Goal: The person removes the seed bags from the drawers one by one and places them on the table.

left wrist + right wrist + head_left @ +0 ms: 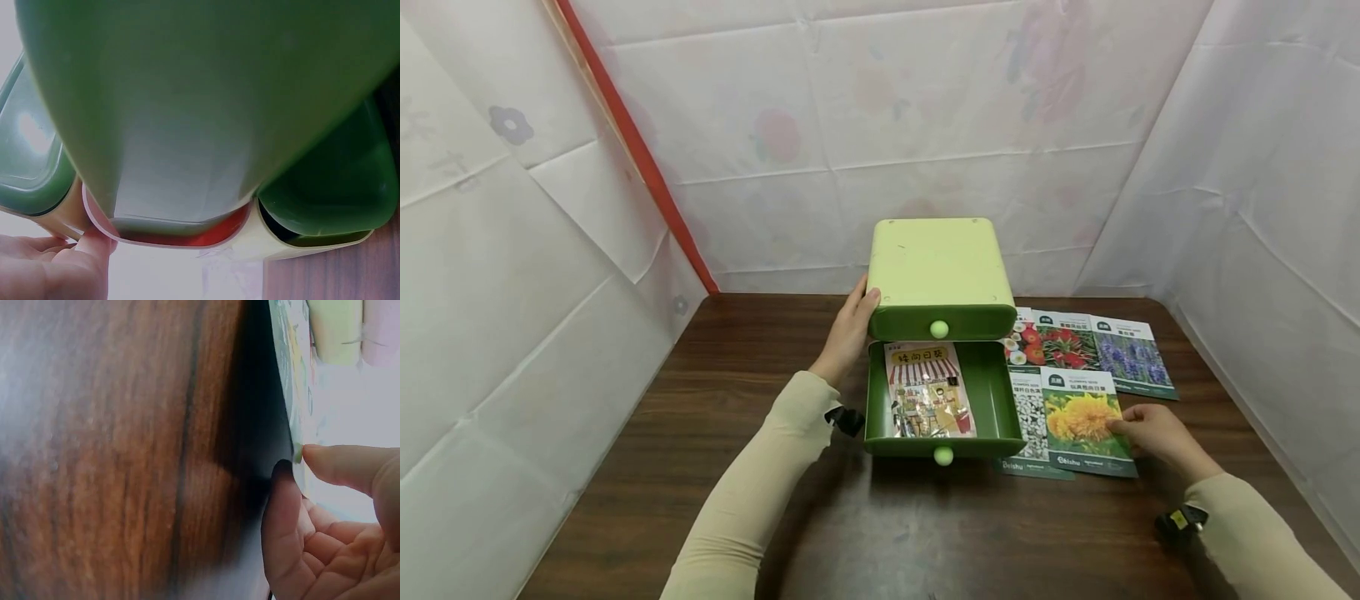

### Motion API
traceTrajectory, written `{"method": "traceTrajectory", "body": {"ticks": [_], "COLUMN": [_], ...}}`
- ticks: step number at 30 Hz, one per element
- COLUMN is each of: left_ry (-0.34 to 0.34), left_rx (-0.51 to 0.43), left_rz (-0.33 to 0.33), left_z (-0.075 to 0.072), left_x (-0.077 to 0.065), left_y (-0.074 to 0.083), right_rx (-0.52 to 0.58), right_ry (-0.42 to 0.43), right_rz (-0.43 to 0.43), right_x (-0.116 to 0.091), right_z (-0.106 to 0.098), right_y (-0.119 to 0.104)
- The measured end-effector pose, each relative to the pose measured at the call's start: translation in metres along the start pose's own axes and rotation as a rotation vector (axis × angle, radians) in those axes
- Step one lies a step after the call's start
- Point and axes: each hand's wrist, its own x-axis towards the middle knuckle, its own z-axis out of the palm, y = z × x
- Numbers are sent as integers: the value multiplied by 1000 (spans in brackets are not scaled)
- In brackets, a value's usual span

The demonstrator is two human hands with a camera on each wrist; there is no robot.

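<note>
A small drawer cabinet (940, 262) with a pale green top stands at the table's back. Below its closed top drawer (902, 321), a green drawer (992, 392) is pulled out, holding a seed packet (928, 392) with a striped-awning picture. My left hand (852, 325) rests against the cabinet's left side, near the top front corner; the left wrist view shows the fingers (37, 247) along the casing. My right hand (1161, 437) pinches the right edge of a yellow sunflower seed packet (1082, 421) between thumb and forefinger. In the right wrist view, this packet (294, 381) appears edge-on.
Right of the cabinet lie several more seed packets: white flowers (1033, 417), partly under the sunflower packet, red flowers (1070, 342) and purple flowers (1131, 354). White patterned sheets (880, 125) surround the dark wooden table (745, 350). Another green drawer (337, 181) sits lower in the cabinet.
</note>
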Motion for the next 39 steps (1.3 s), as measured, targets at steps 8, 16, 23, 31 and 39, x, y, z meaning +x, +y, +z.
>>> {"method": "traceTrajectory", "body": {"ticks": [8,16,23,31,39], "left_ry": [22,5,0,3,-26], "left_rx": [-4,-15,-38,-24,-18], "left_rz": [1,20,11,11,22], "left_z": [1,1,1,1,4], "left_x": [0,1,1,0,-14], "left_y": [-1,-2,-2,-2,26], "right_rx": [-21,-43,-51,-86,-82], "right_ry": [12,29,53,76,201], "right_rz": [-10,15,28,-9,-129], "right_x": [-1,-1,-1,-1,-11], "right_z": [-1,-4,-6,-11,-23], "right_y": [-2,-5,-5,-6,-34]}}
